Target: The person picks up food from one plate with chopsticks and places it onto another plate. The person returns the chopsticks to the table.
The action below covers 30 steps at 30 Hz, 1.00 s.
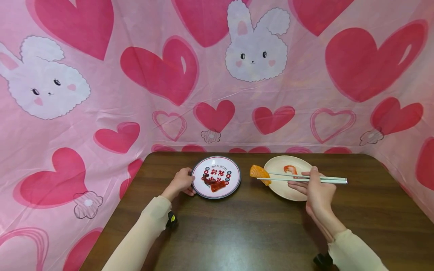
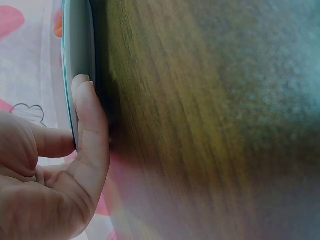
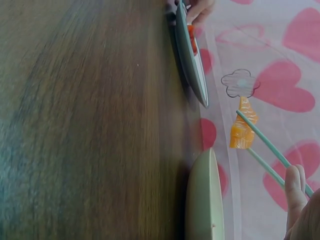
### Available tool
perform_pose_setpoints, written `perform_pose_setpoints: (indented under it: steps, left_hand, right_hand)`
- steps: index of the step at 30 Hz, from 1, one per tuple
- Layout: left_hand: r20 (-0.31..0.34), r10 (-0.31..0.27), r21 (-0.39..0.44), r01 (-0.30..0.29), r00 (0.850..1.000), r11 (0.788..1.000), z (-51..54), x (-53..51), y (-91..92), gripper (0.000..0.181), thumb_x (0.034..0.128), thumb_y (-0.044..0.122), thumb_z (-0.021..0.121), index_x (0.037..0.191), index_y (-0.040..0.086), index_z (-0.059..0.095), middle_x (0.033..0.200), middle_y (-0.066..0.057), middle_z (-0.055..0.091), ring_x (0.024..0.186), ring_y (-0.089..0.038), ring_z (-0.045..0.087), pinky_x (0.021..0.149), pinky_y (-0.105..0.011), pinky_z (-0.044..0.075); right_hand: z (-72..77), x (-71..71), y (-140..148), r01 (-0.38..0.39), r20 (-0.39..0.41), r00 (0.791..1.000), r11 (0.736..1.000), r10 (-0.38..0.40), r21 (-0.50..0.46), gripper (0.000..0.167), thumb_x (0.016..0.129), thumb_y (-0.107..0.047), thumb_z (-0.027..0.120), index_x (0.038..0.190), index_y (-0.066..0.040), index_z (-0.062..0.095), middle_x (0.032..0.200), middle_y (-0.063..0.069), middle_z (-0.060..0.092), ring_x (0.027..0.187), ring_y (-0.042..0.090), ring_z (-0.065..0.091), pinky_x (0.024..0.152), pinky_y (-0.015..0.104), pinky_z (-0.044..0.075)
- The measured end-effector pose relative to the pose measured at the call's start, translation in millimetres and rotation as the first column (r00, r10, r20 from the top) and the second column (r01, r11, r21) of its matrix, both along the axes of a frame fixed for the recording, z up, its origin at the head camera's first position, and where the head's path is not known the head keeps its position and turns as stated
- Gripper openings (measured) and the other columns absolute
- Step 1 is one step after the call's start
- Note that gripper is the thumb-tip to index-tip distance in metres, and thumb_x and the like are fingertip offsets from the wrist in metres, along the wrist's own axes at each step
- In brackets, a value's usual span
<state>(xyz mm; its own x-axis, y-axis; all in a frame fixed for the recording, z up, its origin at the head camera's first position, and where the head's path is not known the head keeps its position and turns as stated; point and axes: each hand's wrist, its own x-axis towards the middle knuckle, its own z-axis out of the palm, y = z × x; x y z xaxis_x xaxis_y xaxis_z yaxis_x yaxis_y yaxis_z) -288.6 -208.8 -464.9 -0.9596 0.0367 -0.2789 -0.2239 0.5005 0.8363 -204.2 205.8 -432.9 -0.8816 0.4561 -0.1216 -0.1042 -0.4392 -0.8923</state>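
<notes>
My left hand (image 1: 182, 181) pinches the left rim of a white plate (image 1: 200, 169) with a dark edge and red printed characters. In the left wrist view, its fingers (image 2: 92, 120) lie along the plate's underside. Two reddish food pieces rest on this plate: a glossy block (image 1: 218, 186) and a darker curled piece (image 1: 207, 179). My right hand (image 1: 320, 194) holds pale green chopsticks (image 1: 333, 180). Between their tips hangs an orange, white-striped salmon slice (image 1: 259, 173), in the air by the left edge of a beige plate (image 1: 281, 190). A shrimp-like piece (image 1: 289, 169) lies on that plate, partly behind the chopsticks.
Both plates stand near the back edge of a dark wooden table (image 1: 220, 233), with a gap between them. A pink cloth (image 1: 142, 113) with hearts and rabbits hangs behind and at the sides. Dark devices sit at both wrists, beneath the cream sleeves (image 1: 142, 229).
</notes>
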Motion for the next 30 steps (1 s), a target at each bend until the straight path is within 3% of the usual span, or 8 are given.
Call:
perform_pose_setpoints:
  steps: [13, 22, 30]
  left_hand:
    - [0.011, -0.003, -0.019, 0.004, 1.000, 1.000, 1.6, -0.7, -0.2, 0.048, 0.1088, 0.005, 0.053, 0.152, -0.009, 0.039, 0.089, -0.024, 0.063, 0.054, -0.022, 0.067, 0.053, -0.037, 0.064]
    - [0.004, -0.008, -0.020, 0.008, 1.000, 1.000, 0.9, -1.6, 0.3, 0.047, 0.1086, 0.005, 0.054, 0.151, -0.009, 0.040, 0.088, -0.024, 0.063, 0.053, -0.022, 0.066, 0.053, -0.037, 0.064]
    - [0.005, -0.003, -0.016, 0.003, 1.000, 1.000, 1.4, -0.9, -0.1, 0.047, 0.1085, 0.005, 0.053, 0.152, -0.009, 0.040, 0.088, -0.025, 0.063, 0.053, -0.023, 0.066, 0.053, -0.038, 0.064]
  right_hand:
    - [0.8, -7.5, -16, -0.015, -0.051, 0.999, 1.000, 0.014, -0.007, 0.040, 0.112, -0.026, 0.051, 0.104, 0.012, 0.058, 0.082, 0.018, 0.077, 0.062, 0.029, 0.076, 0.060, 0.045, 0.064]
    - [-3.1, -12.5, -21, -0.009, -0.033, 0.999, 0.999, 0.008, -0.033, 0.040, 0.111, -0.028, 0.053, 0.099, 0.009, 0.064, 0.084, 0.012, 0.078, 0.061, 0.030, 0.076, 0.059, 0.045, 0.064]
    - [-2.6, -15.0, -29, -0.023, -0.041, 0.999, 1.000, 0.024, 0.022, 0.040, 0.113, -0.026, 0.048, 0.101, 0.009, 0.064, 0.075, 0.015, 0.075, 0.060, 0.029, 0.076, 0.059, 0.045, 0.064]
